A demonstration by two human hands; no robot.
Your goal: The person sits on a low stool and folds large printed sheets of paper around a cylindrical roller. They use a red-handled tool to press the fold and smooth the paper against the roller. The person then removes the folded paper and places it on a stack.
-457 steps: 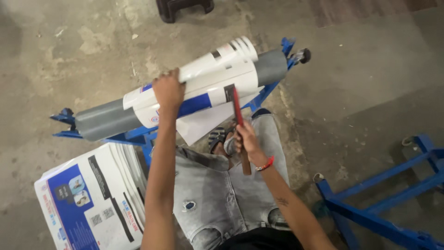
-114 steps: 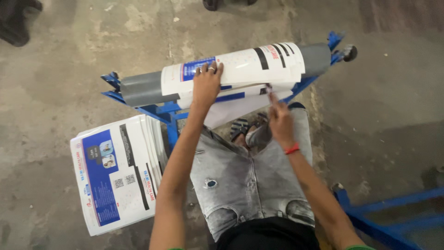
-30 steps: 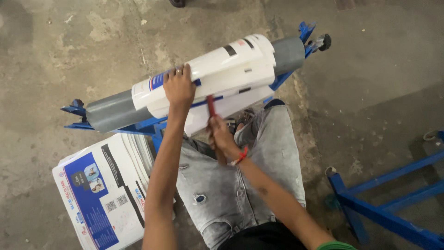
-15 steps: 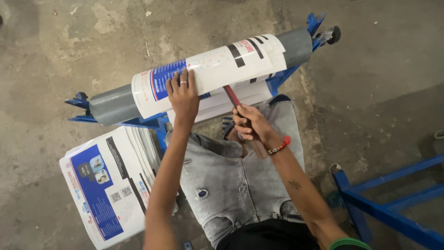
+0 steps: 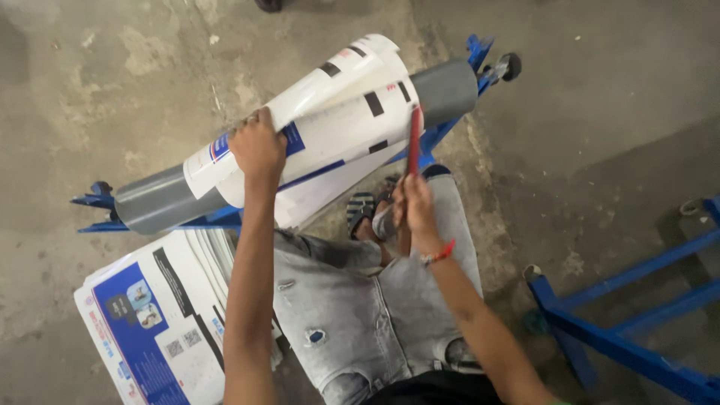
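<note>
Hands on rolled sheets at the grey pipe

At lower left, a stack of printed sheets (image 5: 150, 330) lies on the concrete floor (image 5: 600, 112). Centre frame, the right hand (image 5: 414, 206) is closed around a red-headed hammer (image 5: 413, 139), now raised nearly upright against the roll's right end, where half a second earlier it slanted under the roll's middle. The left hand (image 5: 257, 148) grips the white printed sheets (image 5: 330, 112) wrapped around the grey pipe (image 5: 444, 91), which lies diagonally across the blue stand (image 5: 225, 219); it now sits further toward the upper left.
</note>
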